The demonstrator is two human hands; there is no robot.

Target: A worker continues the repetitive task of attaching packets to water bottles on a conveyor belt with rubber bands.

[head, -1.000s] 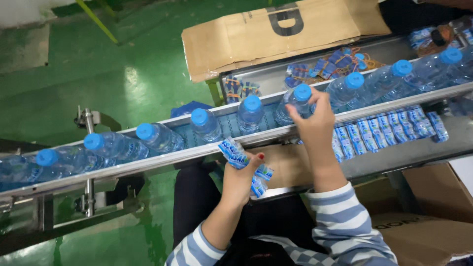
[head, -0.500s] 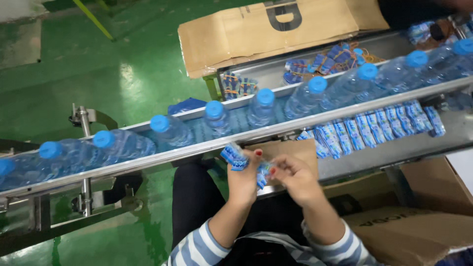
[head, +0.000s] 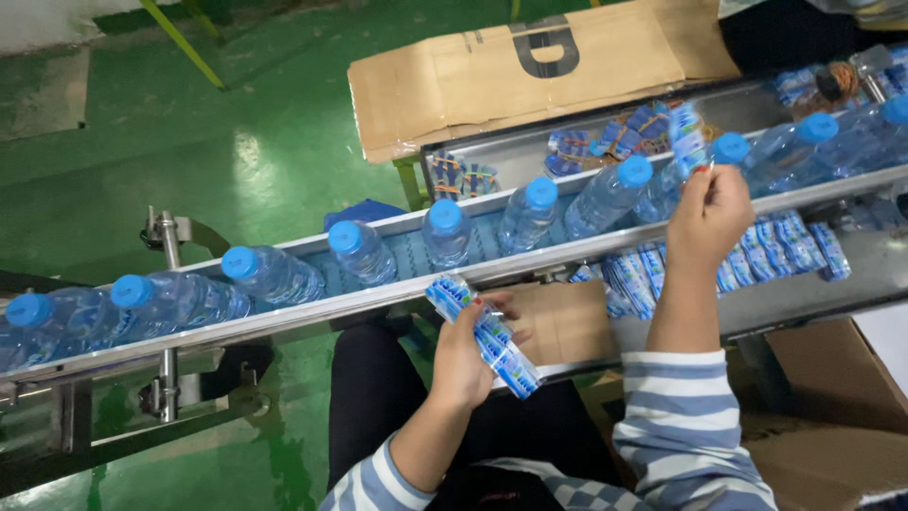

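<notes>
Right hand (head: 707,220) has risen, its label (head: 688,137) partly hiding a bottle (head: 662,194).

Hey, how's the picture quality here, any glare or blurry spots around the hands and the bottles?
Head view: glare patches on the green floor; right hand and the label it lifts are slightly motion-blurred; left hand with its label stack is sharper; bottles read clearly, lighting even.

Blue-white label stack (head: 484,336) tilted below conveyor, single label (head: 687,138) upright over bottles
</notes>
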